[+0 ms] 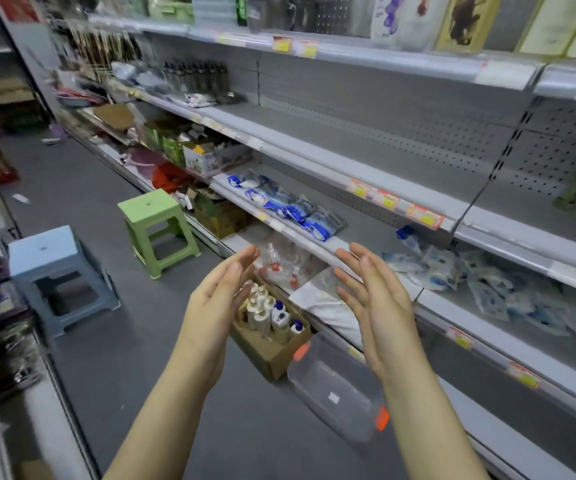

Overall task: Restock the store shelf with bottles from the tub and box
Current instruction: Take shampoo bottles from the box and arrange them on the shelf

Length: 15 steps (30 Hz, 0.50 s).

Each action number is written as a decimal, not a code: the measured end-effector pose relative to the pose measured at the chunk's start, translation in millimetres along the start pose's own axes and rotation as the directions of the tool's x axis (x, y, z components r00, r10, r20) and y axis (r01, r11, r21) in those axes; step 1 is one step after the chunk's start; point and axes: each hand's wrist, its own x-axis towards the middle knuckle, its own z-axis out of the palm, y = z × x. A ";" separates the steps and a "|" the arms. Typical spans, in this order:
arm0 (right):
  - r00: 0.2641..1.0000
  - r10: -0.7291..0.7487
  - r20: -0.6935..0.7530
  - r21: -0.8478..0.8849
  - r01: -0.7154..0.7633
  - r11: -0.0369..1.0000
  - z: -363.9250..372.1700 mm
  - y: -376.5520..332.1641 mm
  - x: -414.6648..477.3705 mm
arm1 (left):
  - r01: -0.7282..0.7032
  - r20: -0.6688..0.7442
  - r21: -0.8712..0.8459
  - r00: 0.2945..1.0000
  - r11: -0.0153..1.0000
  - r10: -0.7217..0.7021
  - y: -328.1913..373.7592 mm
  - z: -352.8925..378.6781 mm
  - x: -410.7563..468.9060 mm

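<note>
Cardboard box (pixel 272 355) on the floor holds upright pump bottles (pixel 269 311). Clear tub (pixel 338 386) beside it appears empty. Left hand (pixel 217 299) and right hand (pixel 373 299) are spread, holding nothing.

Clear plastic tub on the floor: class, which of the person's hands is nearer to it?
Right. The right hand is raised open just above the clear plastic tub; the left hand is raised farther left, by the cardboard box.

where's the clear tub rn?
Head view, lower right of centre: the clear tub sits on the floor, right next to the cardboard box of pump bottles, below the right hand in frame.
</note>
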 end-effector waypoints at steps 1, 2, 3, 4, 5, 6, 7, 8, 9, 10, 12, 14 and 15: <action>1.000 -0.004 -0.003 0.002 0.004 1.000 6.5 1.9 -1.0 | 0.002 -0.003 -0.004 1.000 1.000 -0.002 1.2 -8.1 2.3; 1.000 -0.009 -0.004 0.000 0.009 1.000 13.1 3.7 -1.6 | 0.003 -0.011 -0.011 1.000 1.000 -0.004 2.7 -16.8 4.2; 1.000 -0.012 -0.009 -0.002 0.012 1.000 18.4 5.1 -1.5 | 0.003 -0.017 -0.023 1.000 1.000 -0.003 3.9 -23.9 5.9; 1.000 -0.013 -0.016 -0.001 0.013 1.000 22.6 6.7 -1.1 | 0.001 -0.021 -0.031 1.000 1.000 -0.002 4.8 -30.3 7.2; 1.000 -0.010 -0.024 0.001 0.010 1.000 27.3 8.6 -0.3 | -0.002 -0.021 -0.038 1.000 0.999 0.001 5.7 -36.2 8.2; 1.000 -0.008 -0.027 0.005 0.008 1.000 31.6 10.0 1.1 | -0.006 -0.021 -0.039 1.000 0.999 0.005 6.3 -40.6 9.2; 1.000 -0.005 -0.029 0.007 0.005 1.000 35.9 11.5 3.2 | -0.012 -0.021 -0.034 1.000 0.999 0.011 6.2 -44.1 10.3; 1.000 -0.002 -0.028 0.010 0.002 1.000 41.3 13.4 6.8 | -0.018 -0.019 -0.030 1.000 0.999 0.018 6.4 -47.8 12.6; 1.000 0.002 -0.026 0.012 -0.002 1.000 46.0 15.3 10.7 | -0.022 -0.018 -0.030 1.000 0.999 0.021 6.0 -50.6 14.9; 1.000 0.006 -0.023 0.018 -0.005 1.000 50.6 17.1 14.9 | -0.023 -0.018 -0.032 1.000 0.999 0.022 5.7 -52.9 17.6; 1.000 0.010 -0.011 0.025 -0.010 1.000 59.4 21.1 25.3 | -0.027 -0.022 -0.036 0.999 0.999 0.026 4.0 -57.1 25.4; 1.000 0.017 0.002 0.028 -0.017 0.999 65.4 25.7 36.7 | -0.018 -0.025 -0.039 1.000 0.999 0.017 0.1 -60.4 34.1; 1.000 0.022 0.006 0.027 -0.022 0.999 67.8 28.8 44.4 | -0.010 -0.020 -0.038 1.000 0.999 0.010 -2.5 -61.8 40.4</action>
